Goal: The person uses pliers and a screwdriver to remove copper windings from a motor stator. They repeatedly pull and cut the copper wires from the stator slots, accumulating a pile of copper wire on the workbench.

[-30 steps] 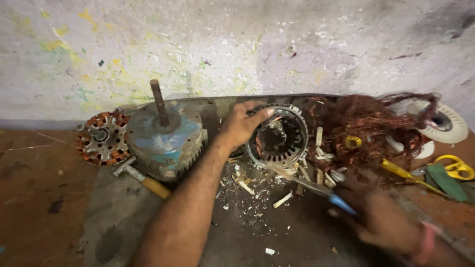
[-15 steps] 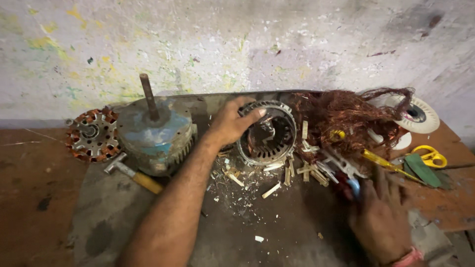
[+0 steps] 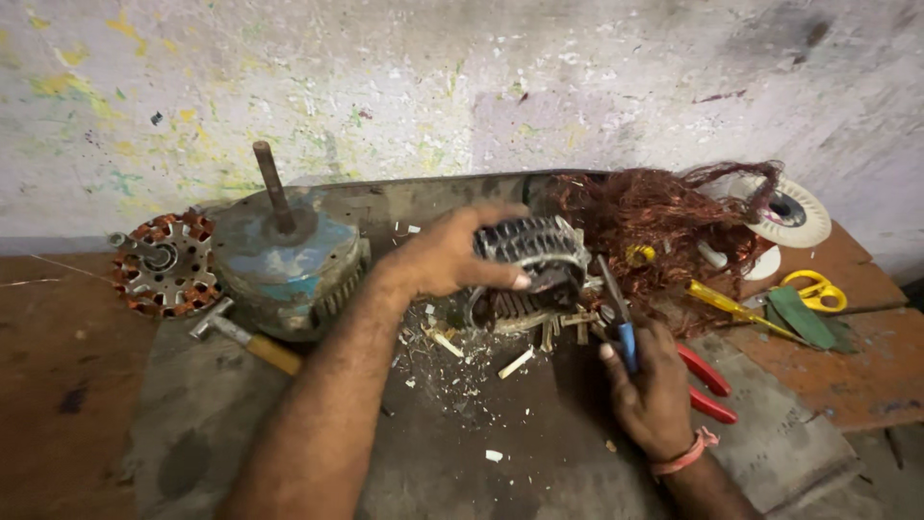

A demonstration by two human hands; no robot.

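Under the left hand (image 3: pixel 450 258), fingers wrap the ribbed metal stator ring (image 3: pixel 525 260), tipped on edge. The right hand (image 3: pixel 653 385) grips blue-handled pliers (image 3: pixel 616 313); tangled copper wire (image 3: pixel 654 221) lies just beyond.

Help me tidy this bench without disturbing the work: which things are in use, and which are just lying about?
In use:
left hand tilting the ring-shaped stator
right hand holding the blue-handled tool

Lying about:
copper wire tangle
blue motor housing
hammer
rotor disc
red-handled pliers
yellow scissors
yellow screwdriver
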